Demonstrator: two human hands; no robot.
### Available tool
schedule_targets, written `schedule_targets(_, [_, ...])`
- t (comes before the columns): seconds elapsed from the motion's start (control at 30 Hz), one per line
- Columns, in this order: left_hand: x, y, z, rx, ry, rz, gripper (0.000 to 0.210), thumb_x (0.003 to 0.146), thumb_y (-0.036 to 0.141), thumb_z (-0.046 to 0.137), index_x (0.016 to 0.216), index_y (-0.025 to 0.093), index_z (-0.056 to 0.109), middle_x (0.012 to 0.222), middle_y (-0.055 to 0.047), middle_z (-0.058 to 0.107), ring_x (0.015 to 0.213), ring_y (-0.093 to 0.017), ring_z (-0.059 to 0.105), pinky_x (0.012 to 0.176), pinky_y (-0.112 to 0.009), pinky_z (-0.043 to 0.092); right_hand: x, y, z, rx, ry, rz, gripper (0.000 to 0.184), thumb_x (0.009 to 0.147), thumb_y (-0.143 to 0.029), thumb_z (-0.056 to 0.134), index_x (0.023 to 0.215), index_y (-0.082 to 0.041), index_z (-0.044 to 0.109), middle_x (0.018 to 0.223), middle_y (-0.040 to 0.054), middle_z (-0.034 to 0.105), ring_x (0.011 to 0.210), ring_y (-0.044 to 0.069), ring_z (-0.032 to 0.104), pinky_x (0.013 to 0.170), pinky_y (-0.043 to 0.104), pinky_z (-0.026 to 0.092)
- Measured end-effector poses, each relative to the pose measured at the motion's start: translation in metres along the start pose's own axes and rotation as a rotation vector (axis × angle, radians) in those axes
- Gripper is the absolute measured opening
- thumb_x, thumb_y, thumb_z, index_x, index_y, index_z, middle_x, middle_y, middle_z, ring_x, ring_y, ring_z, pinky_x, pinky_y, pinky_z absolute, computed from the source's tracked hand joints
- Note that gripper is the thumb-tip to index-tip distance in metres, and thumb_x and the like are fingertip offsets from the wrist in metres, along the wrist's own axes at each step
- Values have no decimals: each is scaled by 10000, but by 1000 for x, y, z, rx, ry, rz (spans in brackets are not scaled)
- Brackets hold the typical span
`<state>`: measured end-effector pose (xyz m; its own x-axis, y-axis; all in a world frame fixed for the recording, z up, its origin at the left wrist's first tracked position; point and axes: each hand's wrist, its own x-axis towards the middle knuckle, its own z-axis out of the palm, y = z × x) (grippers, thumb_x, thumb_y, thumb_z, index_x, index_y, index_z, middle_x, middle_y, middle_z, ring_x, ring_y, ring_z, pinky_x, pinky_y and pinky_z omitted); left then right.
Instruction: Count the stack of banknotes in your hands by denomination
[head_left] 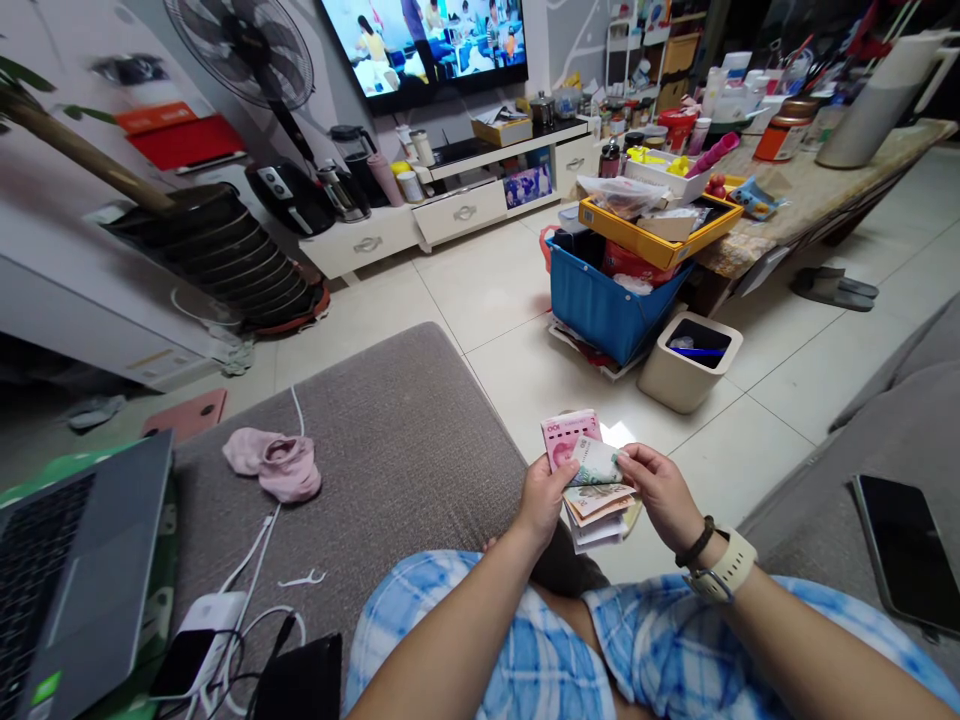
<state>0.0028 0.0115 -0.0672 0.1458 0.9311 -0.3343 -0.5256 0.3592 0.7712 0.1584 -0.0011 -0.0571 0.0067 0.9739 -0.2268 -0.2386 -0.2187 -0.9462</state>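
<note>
Between my two hands is a small bundle of folded banknotes point(598, 468), held above my knees. A pinkish-red note stands highest at the back, a green-and-white note lies across it, and brownish and pale folded papers hang below. My left hand point(546, 497) grips the bundle from the left, its thumb pressed on the front. With thumb and fingertips my right hand point(657, 487) pinches the right edge of the green note. A dark bracelet and a pale watch point(731, 565) are on my right wrist.
On the grey sofa to my left are a laptop point(82, 560), pink socks point(277, 463), a power strip with cables and a black wallet-like item point(300, 680). A phone point(904, 550) lies at right. Ahead stand a waste bin point(686, 375) and a blue box point(600, 300).
</note>
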Motion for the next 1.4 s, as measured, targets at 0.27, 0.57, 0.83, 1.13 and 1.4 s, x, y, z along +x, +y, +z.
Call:
schedule_targets(0.27, [6, -4, -2, -77, 113, 48, 251, 640, 353, 712, 738, 128, 661, 668, -18, 670, 619, -138, 602, 641, -249, 444, 0, 2, -1, 1, -28, -27, 264, 743, -428, 639, 691, -176, 576, 576, -38, 442, 518, 92, 355, 493, 228, 283])
schedule_targets(0.57, [8, -5, -5, -80, 146, 54, 245, 646, 359, 707, 716, 132, 651, 690, -30, 676, 645, -147, 604, 659, -258, 447, -1, 2, -1, 3, -31, -36, 268, 755, -431, 626, 688, -175, 582, 565, -38, 441, 510, 91, 370, 492, 228, 297])
schedule_targets(0.83, [9, -5, -5, -81, 172, 58, 259, 623, 368, 720, 692, 133, 634, 664, -22, 666, 641, -157, 613, 645, -262, 453, 0, 4, 0, 4, -34, -33, 278, 746, -440, 630, 683, -176, 570, 570, -36, 427, 509, 96, 360, 486, 235, 295])
schedule_targets(1.13, [6, -3, -3, -72, 157, 60, 248, 643, 370, 704, 687, 136, 632, 591, 3, 629, 576, -140, 588, 601, -250, 439, -1, 2, -1, -14, -43, -46, 259, 771, -425, 610, 706, -176, 580, 587, -28, 448, 524, 99, 369, 500, 238, 307])
schedule_targets(1.4, [7, -1, -2, -88, 152, 60, 255, 634, 374, 710, 689, 137, 634, 622, -8, 653, 604, -146, 604, 609, -251, 445, 0, 4, -1, -10, -34, -42, 259, 759, -430, 622, 707, -178, 590, 583, -28, 456, 517, 100, 373, 494, 240, 307])
